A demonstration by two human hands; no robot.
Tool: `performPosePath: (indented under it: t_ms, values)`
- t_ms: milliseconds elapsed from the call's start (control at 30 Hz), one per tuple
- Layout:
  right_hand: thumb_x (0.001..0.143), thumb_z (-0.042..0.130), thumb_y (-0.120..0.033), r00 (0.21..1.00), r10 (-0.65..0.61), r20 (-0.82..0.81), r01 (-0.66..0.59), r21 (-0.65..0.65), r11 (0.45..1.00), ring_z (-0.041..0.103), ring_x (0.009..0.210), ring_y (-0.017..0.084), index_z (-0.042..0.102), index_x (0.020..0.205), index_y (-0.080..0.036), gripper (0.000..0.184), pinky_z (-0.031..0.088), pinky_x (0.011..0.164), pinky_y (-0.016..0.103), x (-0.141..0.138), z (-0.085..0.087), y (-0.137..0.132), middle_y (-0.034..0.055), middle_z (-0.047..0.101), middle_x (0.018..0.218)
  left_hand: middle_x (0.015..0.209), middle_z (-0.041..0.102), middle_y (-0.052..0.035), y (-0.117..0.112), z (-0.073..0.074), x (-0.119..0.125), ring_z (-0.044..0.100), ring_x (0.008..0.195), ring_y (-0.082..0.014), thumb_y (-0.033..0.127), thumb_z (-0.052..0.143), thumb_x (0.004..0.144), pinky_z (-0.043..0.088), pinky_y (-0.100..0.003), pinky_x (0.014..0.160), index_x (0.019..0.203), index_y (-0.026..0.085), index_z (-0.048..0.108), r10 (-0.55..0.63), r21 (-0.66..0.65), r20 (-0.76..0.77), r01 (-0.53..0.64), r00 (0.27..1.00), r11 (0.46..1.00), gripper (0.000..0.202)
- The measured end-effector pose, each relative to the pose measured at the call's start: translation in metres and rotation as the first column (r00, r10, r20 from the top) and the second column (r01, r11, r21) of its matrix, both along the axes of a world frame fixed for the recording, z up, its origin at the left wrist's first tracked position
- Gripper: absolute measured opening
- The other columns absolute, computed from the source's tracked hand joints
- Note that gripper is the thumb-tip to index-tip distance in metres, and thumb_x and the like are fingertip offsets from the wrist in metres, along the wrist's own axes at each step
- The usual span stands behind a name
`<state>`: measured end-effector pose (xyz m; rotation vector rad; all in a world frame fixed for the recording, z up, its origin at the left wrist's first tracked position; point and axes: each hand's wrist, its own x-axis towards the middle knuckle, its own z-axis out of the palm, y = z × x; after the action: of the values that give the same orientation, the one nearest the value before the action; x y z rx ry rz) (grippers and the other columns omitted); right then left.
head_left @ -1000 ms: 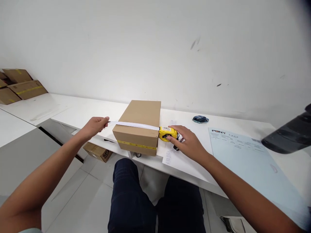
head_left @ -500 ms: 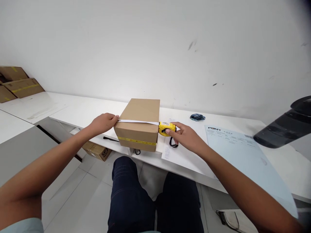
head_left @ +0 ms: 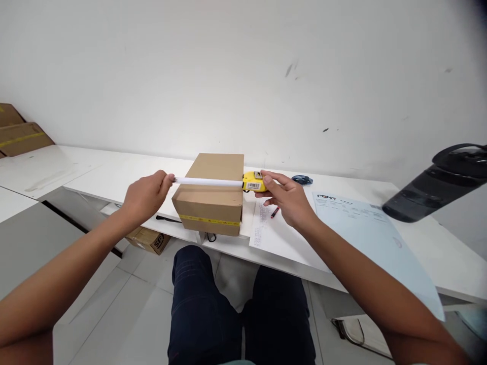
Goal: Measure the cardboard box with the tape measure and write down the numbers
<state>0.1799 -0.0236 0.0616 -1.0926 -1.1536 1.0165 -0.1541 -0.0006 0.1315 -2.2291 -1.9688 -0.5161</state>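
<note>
A brown cardboard box (head_left: 213,203) with a yellow tape band sits at the near edge of the white table (head_left: 125,172). Across its top stretches the white blade (head_left: 207,181) of a tape measure, lifted just above the box. My left hand (head_left: 146,195) pinches the blade's free end at the box's left side. My right hand (head_left: 287,197) grips the yellow tape measure case (head_left: 254,181) at the box's right side. A red pen (head_left: 274,212) lies on a white printed sheet (head_left: 266,235) under my right hand.
A pale blue form (head_left: 365,228) lies to the right on the table. A dark round object (head_left: 302,179) rests near the wall. A dark curved object (head_left: 441,185) hangs in at the right. More cardboard boxes (head_left: 19,134) sit far left, one (head_left: 146,239) on the floor.
Both hands have lifted the tape measure from the box's front top edge to above its top. The case now is off the table, and the red pen shows beneath.
</note>
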Motion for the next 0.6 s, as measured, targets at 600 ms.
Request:
performPosePath:
  t_ms: [600]
  values:
    - [0.08,0.077,-0.051,0.976,0.211,0.044,-0.215,0.241,0.946,0.065,0.113,0.024,0.06,0.127,-0.036,0.052,0.061,0.094,0.046,-0.015,-0.005,0.007,0.0032,0.059,0.139,0.099,0.072,-0.0082,0.026,-0.01,-0.03,0.064,0.086,-0.0191,0.061,0.077,0.075,0.054,-0.032,0.08,0.101,0.019,0.072,-0.308,-0.068,0.664,0.465,0.681,0.883,0.05]
